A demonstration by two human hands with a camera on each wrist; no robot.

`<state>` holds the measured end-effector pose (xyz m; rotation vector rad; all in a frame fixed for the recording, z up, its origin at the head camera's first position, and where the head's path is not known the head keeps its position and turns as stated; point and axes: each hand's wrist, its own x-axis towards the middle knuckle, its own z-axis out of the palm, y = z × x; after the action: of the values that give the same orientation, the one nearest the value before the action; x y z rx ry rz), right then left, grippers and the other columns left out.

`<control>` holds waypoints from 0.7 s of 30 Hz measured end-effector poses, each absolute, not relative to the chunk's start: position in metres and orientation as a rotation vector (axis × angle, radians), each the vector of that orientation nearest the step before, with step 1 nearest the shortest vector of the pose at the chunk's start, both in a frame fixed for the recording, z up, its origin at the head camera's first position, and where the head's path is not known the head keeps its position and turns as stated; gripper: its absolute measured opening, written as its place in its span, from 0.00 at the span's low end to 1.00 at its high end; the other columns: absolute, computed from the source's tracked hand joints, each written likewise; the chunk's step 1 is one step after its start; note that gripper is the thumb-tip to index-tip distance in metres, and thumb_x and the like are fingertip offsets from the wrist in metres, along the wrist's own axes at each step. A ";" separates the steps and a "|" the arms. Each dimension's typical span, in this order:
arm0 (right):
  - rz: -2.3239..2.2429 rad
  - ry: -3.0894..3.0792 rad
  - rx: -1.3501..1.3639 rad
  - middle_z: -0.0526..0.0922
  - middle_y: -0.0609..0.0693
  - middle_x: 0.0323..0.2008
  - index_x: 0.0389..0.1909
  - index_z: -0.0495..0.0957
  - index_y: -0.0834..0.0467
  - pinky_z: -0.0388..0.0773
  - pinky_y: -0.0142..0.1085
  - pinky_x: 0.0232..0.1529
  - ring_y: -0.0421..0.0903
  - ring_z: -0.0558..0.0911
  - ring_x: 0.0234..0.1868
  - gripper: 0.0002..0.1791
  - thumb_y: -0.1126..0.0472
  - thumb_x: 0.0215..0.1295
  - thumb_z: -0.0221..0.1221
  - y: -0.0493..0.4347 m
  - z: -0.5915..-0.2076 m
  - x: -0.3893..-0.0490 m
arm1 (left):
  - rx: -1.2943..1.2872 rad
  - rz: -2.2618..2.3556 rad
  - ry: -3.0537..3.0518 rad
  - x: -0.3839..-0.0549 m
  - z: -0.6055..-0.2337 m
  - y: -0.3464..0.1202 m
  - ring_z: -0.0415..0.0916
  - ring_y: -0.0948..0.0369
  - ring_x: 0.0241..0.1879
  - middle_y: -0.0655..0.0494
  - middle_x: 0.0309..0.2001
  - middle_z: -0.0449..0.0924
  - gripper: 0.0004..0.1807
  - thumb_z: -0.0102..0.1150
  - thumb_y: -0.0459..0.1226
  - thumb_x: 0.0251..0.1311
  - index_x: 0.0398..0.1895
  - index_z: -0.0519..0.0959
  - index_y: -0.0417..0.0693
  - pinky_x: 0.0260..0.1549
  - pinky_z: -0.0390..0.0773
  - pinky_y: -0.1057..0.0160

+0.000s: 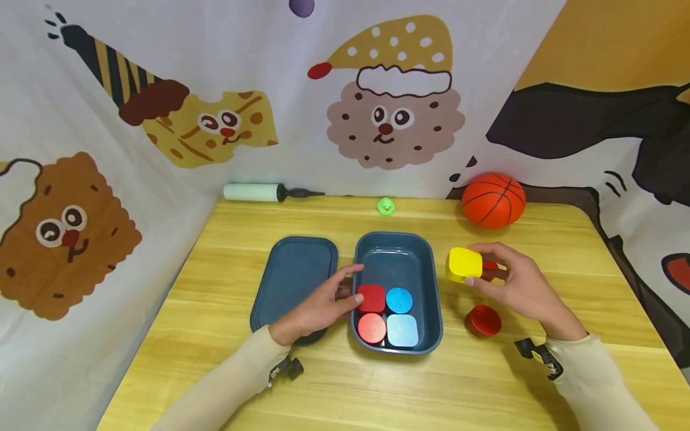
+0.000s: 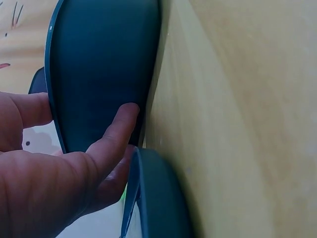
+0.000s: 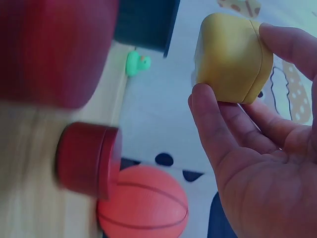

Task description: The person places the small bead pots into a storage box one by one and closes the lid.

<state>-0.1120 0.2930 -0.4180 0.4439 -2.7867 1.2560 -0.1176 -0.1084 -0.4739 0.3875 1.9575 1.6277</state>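
A yellow rounded-square lidded container (image 1: 464,264) is pinched between the thumb and fingers of my right hand (image 1: 517,284), above the table right of a dark blue box (image 1: 435,323). My left hand (image 1: 323,302) grips that box's left wall, thumb over the rim and fingers against the outside (image 2: 99,59). Inside, the near half holds a red square container (image 1: 372,297), a blue round one (image 1: 399,300), a coral round one (image 1: 372,328) and a pale blue square one (image 1: 402,330). Two red round containers stand under and nearer than my right hand, one close (image 1: 483,321), one farther (image 3: 81,158).
A dark blue lid (image 1: 296,269) lies left of the box, partly under my left forearm. Along the back edge are a hand pump (image 1: 253,192), a small green duck (image 1: 386,206) and a red-orange basketball (image 1: 493,200). A printed cloth (image 1: 291,54) hangs behind the table.
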 end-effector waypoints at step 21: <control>1.367 -2.814 0.599 0.81 0.55 0.62 0.70 0.76 0.59 0.87 0.54 0.55 0.54 0.84 0.55 0.33 0.57 0.65 0.74 0.224 -0.423 -0.145 | 0.389 1.660 1.958 -0.116 -0.474 -0.106 0.72 0.45 0.73 0.44 0.79 0.63 0.42 0.60 0.40 0.77 0.87 0.51 0.64 0.57 0.86 0.51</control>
<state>-0.1449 0.2239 -0.4230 0.5991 -2.8138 1.3671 -0.1155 -0.1064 -0.4742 0.3888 1.9576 1.6601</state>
